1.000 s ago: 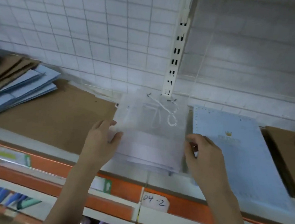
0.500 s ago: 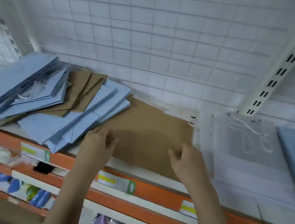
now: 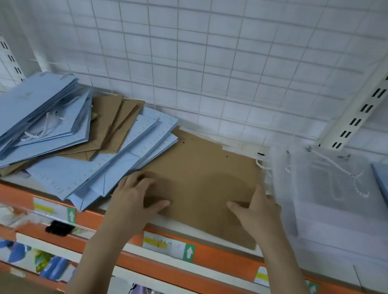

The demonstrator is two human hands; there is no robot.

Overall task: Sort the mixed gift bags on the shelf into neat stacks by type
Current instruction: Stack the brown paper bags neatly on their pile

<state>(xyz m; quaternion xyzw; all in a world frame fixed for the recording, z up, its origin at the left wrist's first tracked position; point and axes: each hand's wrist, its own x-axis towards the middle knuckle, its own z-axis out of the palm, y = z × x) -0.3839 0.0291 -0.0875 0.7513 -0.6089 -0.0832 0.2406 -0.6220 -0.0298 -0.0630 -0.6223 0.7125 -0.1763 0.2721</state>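
Both hands are now settling on the kraft bag (image 3: 200, 177), off the clear stack (image 3: 337, 200): left hand (image 3: 135, 195) and right hand (image 3: 256, 212) spread, pressing flat. Beyond left, mixed pile (image 3: 73, 137) is awaiting sorting on the shelf (image 3: 212, 280).

two bare forearms, no sleeves; left grip (image 3: 135, 196), right grip (image 3: 256, 213) without gloves, rings.

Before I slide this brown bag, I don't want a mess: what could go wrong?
The blue bags lie fanned over the brown bag's left edge, so sliding it could drag them off the shelf, where some already overhang. At its right edge, a cord from under the clear bags could snag.
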